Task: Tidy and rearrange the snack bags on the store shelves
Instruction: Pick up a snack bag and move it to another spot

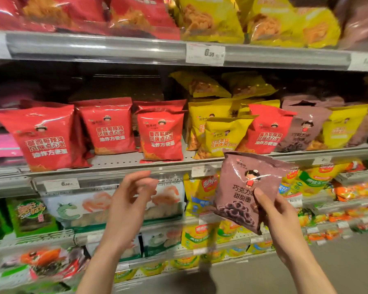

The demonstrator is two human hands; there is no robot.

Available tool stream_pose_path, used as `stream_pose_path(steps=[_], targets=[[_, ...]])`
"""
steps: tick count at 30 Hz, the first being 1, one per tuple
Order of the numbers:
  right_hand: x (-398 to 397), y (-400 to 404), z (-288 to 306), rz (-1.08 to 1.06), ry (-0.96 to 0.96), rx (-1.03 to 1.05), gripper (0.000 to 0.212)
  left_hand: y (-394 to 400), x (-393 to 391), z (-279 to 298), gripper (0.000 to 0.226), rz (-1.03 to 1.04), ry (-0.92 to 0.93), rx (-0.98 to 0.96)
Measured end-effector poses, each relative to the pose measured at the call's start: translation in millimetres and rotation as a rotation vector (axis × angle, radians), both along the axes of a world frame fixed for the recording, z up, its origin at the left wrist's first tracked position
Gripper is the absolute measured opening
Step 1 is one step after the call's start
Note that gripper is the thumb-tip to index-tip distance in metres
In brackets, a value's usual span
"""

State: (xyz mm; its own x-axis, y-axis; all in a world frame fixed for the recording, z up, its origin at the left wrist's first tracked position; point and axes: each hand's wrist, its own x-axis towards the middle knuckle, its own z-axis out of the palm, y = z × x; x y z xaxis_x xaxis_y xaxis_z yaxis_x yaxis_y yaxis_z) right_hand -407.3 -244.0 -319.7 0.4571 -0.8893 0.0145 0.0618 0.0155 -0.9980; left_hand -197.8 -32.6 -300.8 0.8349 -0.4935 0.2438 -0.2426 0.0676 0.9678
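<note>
Now the right hand [278,217] holds a brown snack bag [245,190] in front of the shelves, thumb on the front of the bag and the other fingers behind it, so the hand is clamped on its lower right part. The bag is tilted a little and hangs just below the edge of the middle shelf [123,161]. The left hand [128,205] is raised beside it, well apart from the bag, with fingers loosely bent and holding nothing. On the middle shelf stand red bags [106,127] at the left and yellow bags [221,134] further right. One red bag [268,129] stands among the yellow ones, next to another brown bag [302,130].
</note>
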Motion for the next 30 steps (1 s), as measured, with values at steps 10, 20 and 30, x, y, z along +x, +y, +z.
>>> stream_pose_path(steps=[10,20,30], targets=[[-101.7,-128.6,-1.7,-0.023,0.016,0.051,0.031,-144.5,-94.8,2.0,0.029,-0.052,-0.001,-0.013],[-122.1,-210.7,6.8,-0.073,-0.012,0.081,0.062,-245.7,-102.0,12.5,0.014,-0.153,0.004,-0.023],[-129.4,-288.2,28.7,-0.092,-0.031,0.002,0.04,-342.6,-114.5,20.8,0.015,-0.184,-0.053,-0.048]])
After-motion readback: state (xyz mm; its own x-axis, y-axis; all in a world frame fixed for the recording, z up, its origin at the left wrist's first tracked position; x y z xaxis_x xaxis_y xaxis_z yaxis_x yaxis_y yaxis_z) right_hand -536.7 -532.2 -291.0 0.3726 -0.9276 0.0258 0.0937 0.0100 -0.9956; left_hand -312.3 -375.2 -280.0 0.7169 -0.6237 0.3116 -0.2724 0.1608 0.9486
